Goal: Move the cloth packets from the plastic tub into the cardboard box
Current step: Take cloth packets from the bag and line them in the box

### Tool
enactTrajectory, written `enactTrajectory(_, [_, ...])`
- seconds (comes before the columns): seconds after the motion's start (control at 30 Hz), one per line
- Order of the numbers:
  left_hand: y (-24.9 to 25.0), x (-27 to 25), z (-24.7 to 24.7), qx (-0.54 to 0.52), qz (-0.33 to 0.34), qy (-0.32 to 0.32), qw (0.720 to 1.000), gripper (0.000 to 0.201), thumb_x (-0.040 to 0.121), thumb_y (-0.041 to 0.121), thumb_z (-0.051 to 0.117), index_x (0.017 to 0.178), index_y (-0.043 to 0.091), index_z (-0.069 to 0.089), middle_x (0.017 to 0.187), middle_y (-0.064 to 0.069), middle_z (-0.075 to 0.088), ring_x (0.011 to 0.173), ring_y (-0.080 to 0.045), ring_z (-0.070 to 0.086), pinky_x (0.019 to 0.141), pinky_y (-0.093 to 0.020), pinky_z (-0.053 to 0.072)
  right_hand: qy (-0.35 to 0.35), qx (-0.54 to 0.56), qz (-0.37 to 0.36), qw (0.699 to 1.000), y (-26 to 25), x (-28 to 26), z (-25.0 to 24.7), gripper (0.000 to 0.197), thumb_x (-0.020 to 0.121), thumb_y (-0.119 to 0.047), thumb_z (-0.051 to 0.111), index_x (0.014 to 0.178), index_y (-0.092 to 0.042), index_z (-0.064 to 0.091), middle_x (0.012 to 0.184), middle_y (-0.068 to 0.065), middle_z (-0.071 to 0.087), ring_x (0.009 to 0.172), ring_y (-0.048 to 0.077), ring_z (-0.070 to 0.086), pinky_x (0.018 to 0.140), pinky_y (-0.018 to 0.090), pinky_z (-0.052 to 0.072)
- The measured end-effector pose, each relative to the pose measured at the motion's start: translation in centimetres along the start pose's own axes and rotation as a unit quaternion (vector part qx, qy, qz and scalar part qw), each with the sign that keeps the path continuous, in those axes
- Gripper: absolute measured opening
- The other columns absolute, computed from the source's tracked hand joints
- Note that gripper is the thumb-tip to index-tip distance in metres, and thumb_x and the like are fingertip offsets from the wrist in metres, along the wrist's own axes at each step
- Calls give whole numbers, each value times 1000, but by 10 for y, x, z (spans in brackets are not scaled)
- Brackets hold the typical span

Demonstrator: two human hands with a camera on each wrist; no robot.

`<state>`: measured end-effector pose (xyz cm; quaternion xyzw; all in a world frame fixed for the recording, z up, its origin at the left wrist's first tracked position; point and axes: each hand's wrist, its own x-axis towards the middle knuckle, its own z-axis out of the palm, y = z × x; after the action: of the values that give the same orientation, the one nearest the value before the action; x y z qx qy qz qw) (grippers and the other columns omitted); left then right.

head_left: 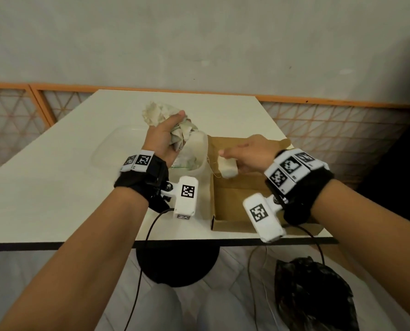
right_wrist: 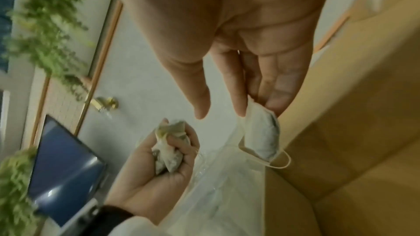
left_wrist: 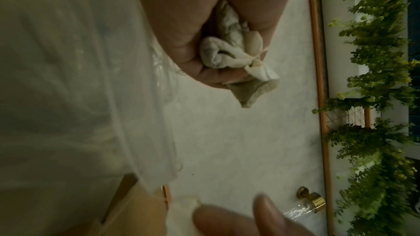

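Both grips hold soft, light cloth packets [head_left: 227, 168]: right hand [head_left: 251, 155] pinching one over the cardboard box [head_left: 235, 187], left hand [head_left: 162, 137] bunching several at ten o'clock.

clear glossy plastic tub [head_left: 200, 149], matt cardboard box [head_left: 235, 187], seemingly crumpled cloth packets [head_left: 182, 133].

No words, brands or numbers can be read in any view. The only signs are black-and-white square code markers on the left wrist band [head_left: 140, 161], the right wrist band [head_left: 288, 169] and the two white wrist cameras [head_left: 186, 198].
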<state>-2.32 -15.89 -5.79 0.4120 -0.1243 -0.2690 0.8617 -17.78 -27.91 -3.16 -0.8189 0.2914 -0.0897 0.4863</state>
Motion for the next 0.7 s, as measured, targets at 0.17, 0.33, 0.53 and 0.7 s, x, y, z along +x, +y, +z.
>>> enactTrajectory(0.17, [-1, 0, -3, -3, -11, -12, 1000, 9, 84, 14, 68, 81, 6, 63, 77, -10, 63, 66, -21, 61, 56, -26, 52, 14, -233, -21, 972, -34, 19, 30, 41, 77, -51, 66, 72, -12, 55, 69, 3, 57, 64, 17, 54, 57, 27, 44])
enactTrajectory(0.33, [1, 0, -4, -25, -16, -9, 1000, 9, 86, 12, 66, 87, 5, 60, 85, -14, 60, 60, -18, 64, 47, -21, 49, -41, -396, -30, 917, -51, 21, 44, 43, 81, -42, 66, 60, -16, 39, 61, 0, 43, 57, 15, 43, 47, 22, 30])
enactTrajectory(0.53, [-4, 4, -4, 22, 13, 36, 999, 17, 78, 11, 74, 86, 0, 63, 64, -11, 59, 51, -23, 51, 49, -27, 40, -41, -363, 1, 931, -50, 32, 31, 40, 78, -40, 70, 56, -12, 52, 56, 2, 50, 51, 14, 45, 52, 22, 36])
enactTrajectory(0.7, [0, 5, -3, 40, 23, 44, 998, 22, 79, 9, 72, 94, -4, 62, 65, -11, 59, 49, -20, 52, 48, -22, 39, -29, -187, -18, 982, -58, 21, -7, 29, 76, -29, 74, 80, 0, 72, 72, 11, 66, 60, 14, 56, 55, 16, 48])
